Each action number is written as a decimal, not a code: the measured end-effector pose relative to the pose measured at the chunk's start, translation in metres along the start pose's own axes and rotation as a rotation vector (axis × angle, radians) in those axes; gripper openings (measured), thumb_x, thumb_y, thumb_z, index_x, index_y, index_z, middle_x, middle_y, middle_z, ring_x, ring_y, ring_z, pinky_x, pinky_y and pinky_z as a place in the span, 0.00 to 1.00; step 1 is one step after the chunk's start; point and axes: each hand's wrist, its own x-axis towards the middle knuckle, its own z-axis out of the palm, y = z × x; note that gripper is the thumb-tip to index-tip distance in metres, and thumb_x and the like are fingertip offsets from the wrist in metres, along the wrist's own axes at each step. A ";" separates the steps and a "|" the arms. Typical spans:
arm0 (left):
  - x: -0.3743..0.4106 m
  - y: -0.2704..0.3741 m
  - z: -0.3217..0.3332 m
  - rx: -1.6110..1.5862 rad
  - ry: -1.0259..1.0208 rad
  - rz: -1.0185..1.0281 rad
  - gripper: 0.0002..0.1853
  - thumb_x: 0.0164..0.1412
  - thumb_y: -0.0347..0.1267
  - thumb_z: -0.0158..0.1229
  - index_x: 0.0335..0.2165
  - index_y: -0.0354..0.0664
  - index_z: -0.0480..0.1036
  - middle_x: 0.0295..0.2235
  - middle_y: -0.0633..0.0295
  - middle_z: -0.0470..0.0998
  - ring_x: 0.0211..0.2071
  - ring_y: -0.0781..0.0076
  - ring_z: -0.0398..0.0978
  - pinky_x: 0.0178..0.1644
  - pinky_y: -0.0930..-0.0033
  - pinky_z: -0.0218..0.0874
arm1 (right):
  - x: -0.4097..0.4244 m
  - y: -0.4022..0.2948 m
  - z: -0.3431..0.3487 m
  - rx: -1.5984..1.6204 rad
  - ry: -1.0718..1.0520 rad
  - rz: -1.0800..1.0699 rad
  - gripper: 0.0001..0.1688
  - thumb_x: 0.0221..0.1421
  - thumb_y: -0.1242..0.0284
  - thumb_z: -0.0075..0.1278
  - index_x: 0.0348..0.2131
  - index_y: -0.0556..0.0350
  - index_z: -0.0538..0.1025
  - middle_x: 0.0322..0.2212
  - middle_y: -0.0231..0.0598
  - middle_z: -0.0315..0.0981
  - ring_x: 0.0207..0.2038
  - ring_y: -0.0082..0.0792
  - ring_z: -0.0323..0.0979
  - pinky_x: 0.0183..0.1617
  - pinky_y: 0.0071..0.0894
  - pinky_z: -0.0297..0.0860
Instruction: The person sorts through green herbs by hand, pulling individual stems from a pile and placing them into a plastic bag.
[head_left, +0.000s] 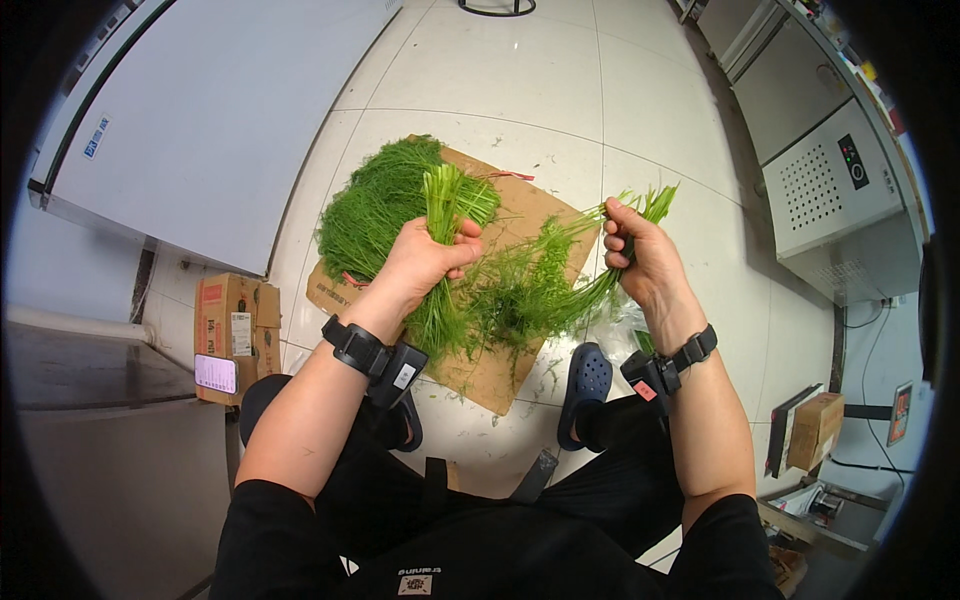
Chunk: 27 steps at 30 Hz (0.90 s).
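My left hand (442, 251) is closed round a bunch of feathery green herb, probably dill or fennel fronds (442, 300), its cut stems pointing away from me. My right hand (634, 240) grips a second bundle of herb stems (656, 206), with the leafy ends hanging down to the left. Beneath them a flattened cardboard sheet (480, 382) lies on the tiled floor. A large heap of the same herb (375, 202) covers its far left part, with red ties beside it. Loose sprigs (517, 300) are scattered between my hands. Each wrist wears a strapped black device.
A large white appliance (195, 112) stands at the left, near a cardboard box (262, 322) and a phone (216, 373). Steel units (840, 180) line the right side. Clear plastic (615, 322) lies by my right foot in a blue clog (589, 375). A round stool base (497, 9) is far ahead.
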 end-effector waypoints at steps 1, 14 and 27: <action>-0.001 0.001 0.001 0.010 -0.015 0.002 0.13 0.48 0.24 0.64 0.35 0.37 0.72 0.26 0.66 0.74 0.22 0.84 0.67 0.25 0.81 0.61 | -0.001 0.001 0.001 0.017 0.010 0.014 0.07 0.55 0.71 0.53 0.29 0.55 0.72 0.19 0.27 0.65 0.19 0.16 0.57 0.18 0.14 0.50; 0.001 -0.005 0.015 0.125 -0.103 0.036 0.12 0.49 0.25 0.64 0.34 0.34 0.74 0.26 0.65 0.75 0.22 0.82 0.68 0.24 0.79 0.60 | 0.000 0.008 0.006 0.108 0.045 0.134 0.06 0.55 0.72 0.52 0.29 0.53 0.70 0.18 0.26 0.65 0.18 0.16 0.58 0.15 0.14 0.50; 0.005 -0.012 0.001 0.280 0.043 -0.193 0.09 0.50 0.28 0.63 0.28 0.35 0.71 0.22 0.66 0.72 0.17 0.83 0.65 0.19 0.80 0.59 | -0.001 0.001 -0.005 -0.101 0.238 -0.116 0.07 0.51 0.71 0.56 0.25 0.53 0.73 0.19 0.27 0.68 0.19 0.16 0.59 0.18 0.15 0.53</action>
